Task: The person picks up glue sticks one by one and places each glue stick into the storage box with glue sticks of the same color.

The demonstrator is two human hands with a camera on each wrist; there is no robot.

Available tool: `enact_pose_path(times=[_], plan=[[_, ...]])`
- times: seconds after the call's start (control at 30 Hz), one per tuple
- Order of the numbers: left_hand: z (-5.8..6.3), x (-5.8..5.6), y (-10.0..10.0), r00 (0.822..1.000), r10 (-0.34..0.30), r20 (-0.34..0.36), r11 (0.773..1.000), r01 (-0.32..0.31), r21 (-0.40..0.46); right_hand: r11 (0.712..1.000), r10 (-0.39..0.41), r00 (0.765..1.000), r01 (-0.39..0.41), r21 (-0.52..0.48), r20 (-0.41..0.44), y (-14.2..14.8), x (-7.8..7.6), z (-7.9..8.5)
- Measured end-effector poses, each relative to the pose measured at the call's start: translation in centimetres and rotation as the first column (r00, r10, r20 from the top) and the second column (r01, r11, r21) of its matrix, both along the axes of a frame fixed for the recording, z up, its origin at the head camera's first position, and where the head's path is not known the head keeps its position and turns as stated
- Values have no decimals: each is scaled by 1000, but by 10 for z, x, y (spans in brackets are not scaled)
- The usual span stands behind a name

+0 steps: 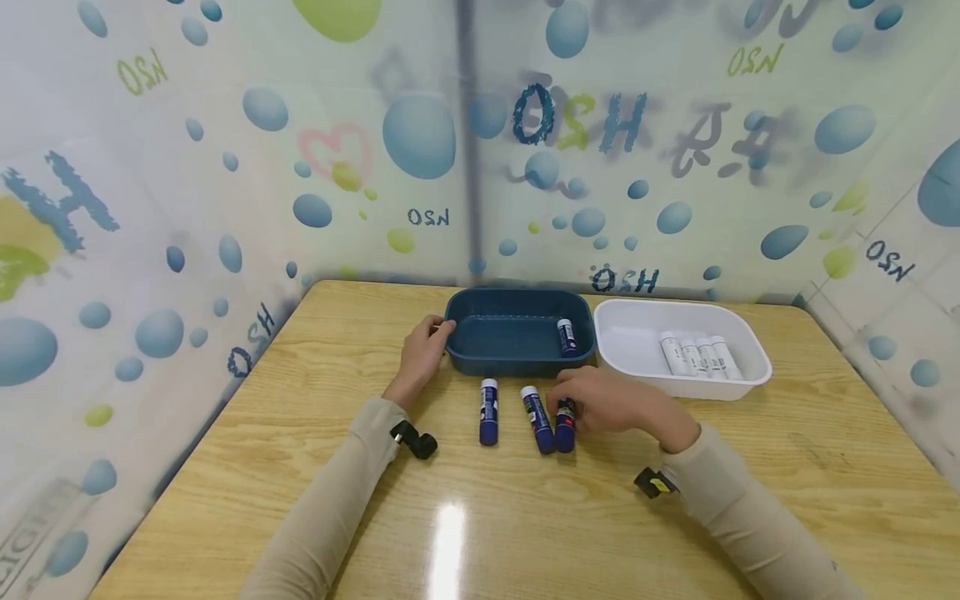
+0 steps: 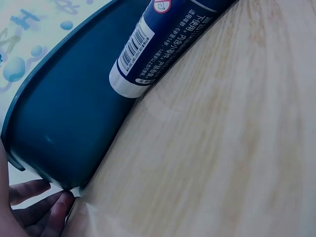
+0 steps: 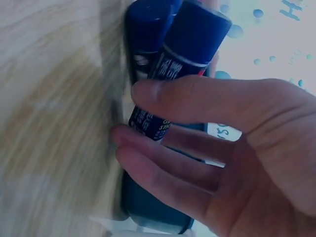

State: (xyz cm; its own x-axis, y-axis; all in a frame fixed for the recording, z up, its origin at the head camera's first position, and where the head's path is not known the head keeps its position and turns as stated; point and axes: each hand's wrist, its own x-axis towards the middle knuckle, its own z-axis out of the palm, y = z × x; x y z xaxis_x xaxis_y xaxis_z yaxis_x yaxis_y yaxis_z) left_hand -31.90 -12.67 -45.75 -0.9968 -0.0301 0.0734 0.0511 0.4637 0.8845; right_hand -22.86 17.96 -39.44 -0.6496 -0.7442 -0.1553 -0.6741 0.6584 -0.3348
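The left hand [image 1: 422, 346] is gripping the dark blue tray [image 1: 517, 367] by its left end, I'm guessing so it isn't sliding, while the right hand [image 1: 603, 400] is pinching a blue glue stick [image 1: 566, 427] in front of it, probably 'cause round tubes roll.

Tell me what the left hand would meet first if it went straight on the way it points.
The dark blue tray: its left end lies directly ahead of the left hand, whose fingers appear to touch it, so there seems to be no gap.
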Motion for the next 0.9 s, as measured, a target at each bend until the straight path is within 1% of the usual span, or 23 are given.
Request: enact_pose_path(times=[0.07,0.2,0.4,0.5,0.7,0.83,0.9], plan=[[0,0,0,1000,1,2,1000,-1,1,999,25,1000,-25,-32,18,2,-2,2],[1,1,0,1000,-1,6,1000,1,2,996,48,998,-44,-78,40,5,-3,7],[1,1,1,1000,-5,5,1000,5,-1,992,22,997,-14,-125,70,8,-1,15],[0,0,1,1000,1,3,1000,-1,-3,988,3,998,6,-156,60,8,0,18],[-1,-1,1,1000,5,6,1000,-5,4,967,-33,999,36,-253,15,8,-1,21],[-1,-1,1,1000,3,9,1000,-3,6,953,-46,999,47,-298,9,6,-1,28],[-1,-1,1,1000,2,7,1000,-2,5,952,-60,998,61,-301,14,6,0,33]])
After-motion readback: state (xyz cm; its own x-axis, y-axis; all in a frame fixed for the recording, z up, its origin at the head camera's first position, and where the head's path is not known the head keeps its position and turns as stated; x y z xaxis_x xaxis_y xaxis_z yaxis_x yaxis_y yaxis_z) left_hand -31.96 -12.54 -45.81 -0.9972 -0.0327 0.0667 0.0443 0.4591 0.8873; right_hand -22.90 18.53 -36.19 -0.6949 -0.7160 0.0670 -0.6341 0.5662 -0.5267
